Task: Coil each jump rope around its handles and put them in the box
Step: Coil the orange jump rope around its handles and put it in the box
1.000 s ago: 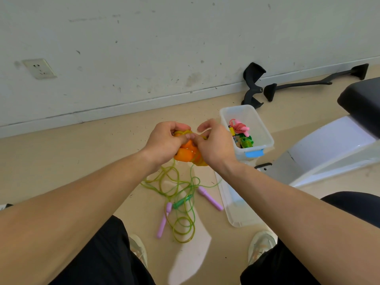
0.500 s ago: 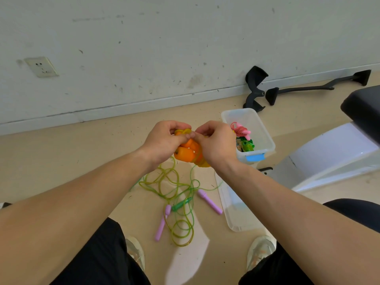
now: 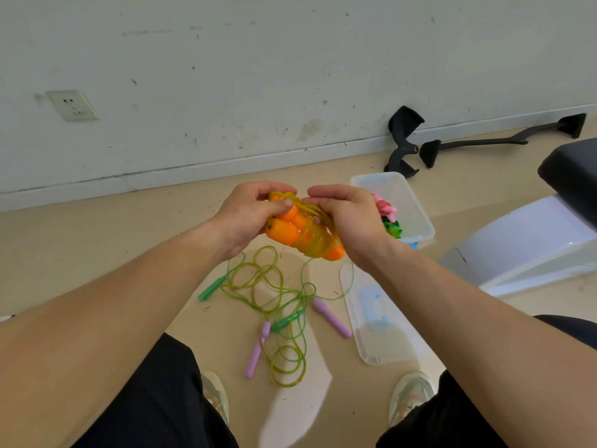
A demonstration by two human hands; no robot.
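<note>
Two unwound ropes, with green handles (image 3: 210, 289) and purple handles (image 3: 331, 318), lie tangled on the floor (image 3: 97, 253) beside the lid (image 3: 384, 331). Above them the hands have eased slightly apart in the past second, baring orange handles (image 3: 284, 231) wrapped in yellow cord (image 3: 315, 240). The left hand (image 3: 248, 215) grips the bundle and the right hand (image 3: 349, 218) pinches the cord at its top. With the winding apparently all but finished, this rope looks ready for the box (image 3: 394, 189) just beyond.
</note>
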